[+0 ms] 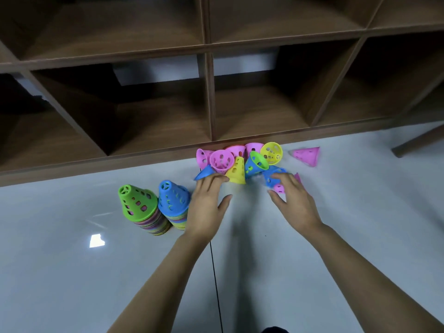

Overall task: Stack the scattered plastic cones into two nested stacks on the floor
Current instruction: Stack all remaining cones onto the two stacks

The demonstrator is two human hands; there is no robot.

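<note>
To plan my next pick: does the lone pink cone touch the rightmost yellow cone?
Apart: head view shows floor between the lone pink cone and the rightmost yellow cone.

The person's left arm [168, 272] and right arm [360, 267] are bare all the way down. The left hand [206, 203] and right hand [293, 200] are bare too. A bit of dark cloth [274, 330] shows at the very bottom.

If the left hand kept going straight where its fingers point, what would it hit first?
Likely the blue cone just ahead of the left hand; whether its fingers already touch it is unclear.
</note>
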